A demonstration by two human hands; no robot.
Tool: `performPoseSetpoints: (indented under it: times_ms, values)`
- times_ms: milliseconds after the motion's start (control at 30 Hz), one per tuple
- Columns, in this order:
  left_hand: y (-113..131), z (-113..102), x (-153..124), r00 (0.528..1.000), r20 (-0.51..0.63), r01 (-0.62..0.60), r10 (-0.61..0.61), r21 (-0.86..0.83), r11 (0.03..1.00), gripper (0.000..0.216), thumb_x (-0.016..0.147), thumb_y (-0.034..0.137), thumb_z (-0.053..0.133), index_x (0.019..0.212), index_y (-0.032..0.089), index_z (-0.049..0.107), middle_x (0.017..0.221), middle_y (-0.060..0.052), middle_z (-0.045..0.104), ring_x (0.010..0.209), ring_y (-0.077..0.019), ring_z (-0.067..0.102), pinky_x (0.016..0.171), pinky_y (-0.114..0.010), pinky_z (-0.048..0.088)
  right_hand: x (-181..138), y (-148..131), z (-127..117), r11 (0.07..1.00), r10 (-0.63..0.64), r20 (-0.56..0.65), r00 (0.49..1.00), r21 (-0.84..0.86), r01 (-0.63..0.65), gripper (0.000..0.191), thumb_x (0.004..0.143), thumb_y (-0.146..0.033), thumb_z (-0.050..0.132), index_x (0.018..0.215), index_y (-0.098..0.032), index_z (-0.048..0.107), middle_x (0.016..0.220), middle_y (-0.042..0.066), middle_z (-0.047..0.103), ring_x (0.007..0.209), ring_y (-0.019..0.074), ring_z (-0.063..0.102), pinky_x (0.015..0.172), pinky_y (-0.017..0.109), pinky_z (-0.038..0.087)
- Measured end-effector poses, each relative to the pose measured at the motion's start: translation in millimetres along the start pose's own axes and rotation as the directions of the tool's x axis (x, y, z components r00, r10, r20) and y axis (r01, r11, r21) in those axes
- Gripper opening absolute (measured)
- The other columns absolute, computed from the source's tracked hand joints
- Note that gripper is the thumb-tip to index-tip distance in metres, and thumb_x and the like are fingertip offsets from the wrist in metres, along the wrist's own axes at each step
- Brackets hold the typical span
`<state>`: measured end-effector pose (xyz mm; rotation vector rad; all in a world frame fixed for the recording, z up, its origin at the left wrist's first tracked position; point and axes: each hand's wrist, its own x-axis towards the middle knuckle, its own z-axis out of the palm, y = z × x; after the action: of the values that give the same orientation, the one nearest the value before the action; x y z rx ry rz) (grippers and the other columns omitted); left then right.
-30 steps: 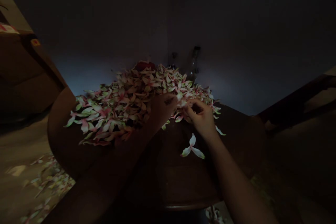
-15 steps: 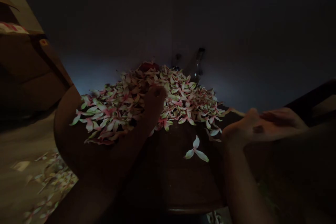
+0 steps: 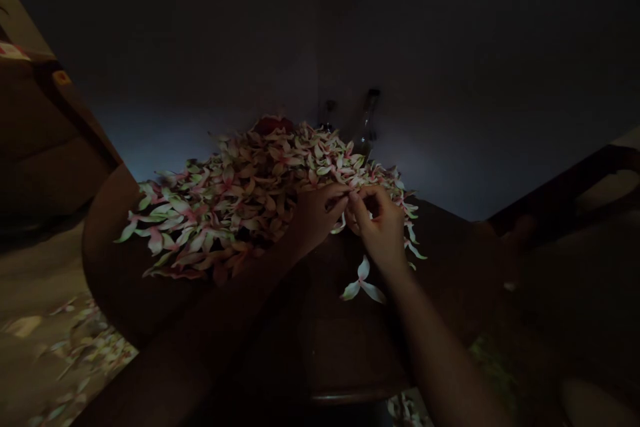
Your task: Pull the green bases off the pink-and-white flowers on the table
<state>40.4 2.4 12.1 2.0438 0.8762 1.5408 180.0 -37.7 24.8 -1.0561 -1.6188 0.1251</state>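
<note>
A large heap of pink-and-white flowers point(image 3: 240, 187) with green-tipped petals covers the back of a dark round table point(image 3: 300, 347). At the heap's front edge my left hand point(image 3: 317, 213) and my right hand point(image 3: 383, 230) meet, thumbs and forefingers pinched together tip to tip. Whatever lies between the fingertips is too small and dark to make out. Pale petals show just under the fingers, though I cannot tell if they are held or part of the heap. One loose three-petalled flower point(image 3: 363, 283) lies on the tabletop, left of my right wrist.
Behind the heap, a clear bottle point(image 3: 367, 123) with a dark cap stands by the wall corner, a smaller bottle point(image 3: 327, 117) beside it. Fallen flowers point(image 3: 95, 340) litter the floor at left. A dark chair-like frame point(image 3: 565, 183) is at right. The room is dim.
My right hand has swung in from the far right to the front of the heap. My left hand has drawn back slightly from the flowers to meet it. The view has shifted a little.
</note>
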Motion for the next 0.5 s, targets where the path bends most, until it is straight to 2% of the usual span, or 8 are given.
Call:
performPoseSetpoints:
  times_ms: [133, 267, 500]
  values:
    - [-4, 0, 1, 0.999, 0.037, 0.016, -0.013, -0.083, 0.996, 0.022, 0.085, 0.025, 0.065, 0.105, 0.021, 0.072, 0.098, -0.004, 0.076, 0.090, -0.0152, 0.072, 0.080, -0.023, 0.055, 2, 9, -2, 0.992, 0.098, -0.017, 0.995, 0.080, -0.097, 0.021, 0.089, -0.043, 0.062, 0.085, -0.023, 0.055, 0.071, -0.003, 0.055, 0.064, 0.0132, 0.053, 0.063, 0.028, 0.042]
    - [-5, -3, 3, 0.998, 0.059, 0.046, -0.039, -0.124, 0.991, 0.021, 0.084, 0.025, 0.066, 0.104, 0.021, 0.074, 0.097, -0.004, 0.077, 0.089, -0.0154, 0.072, 0.081, -0.024, 0.056, 3, 12, -3, 0.992, 0.083, 0.008, 0.997, 0.093, -0.083, 0.019, 0.089, -0.041, 0.062, 0.084, -0.023, 0.059, 0.073, -0.002, 0.056, 0.064, 0.0132, 0.052, 0.064, 0.029, 0.042]
    - [2, -7, 5, 0.995, 0.017, 0.103, -0.102, -0.100, 0.990, 0.012, 0.082, 0.022, 0.069, 0.091, 0.020, 0.076, 0.092, -0.003, 0.078, 0.086, -0.0160, 0.073, 0.079, -0.025, 0.057, 2, 14, -2, 0.983, 0.105, 0.072, 0.992, 0.145, -0.115, 0.018, 0.090, -0.040, 0.059, 0.086, -0.023, 0.061, 0.067, -0.003, 0.054, 0.060, 0.0131, 0.048, 0.059, 0.028, 0.039]
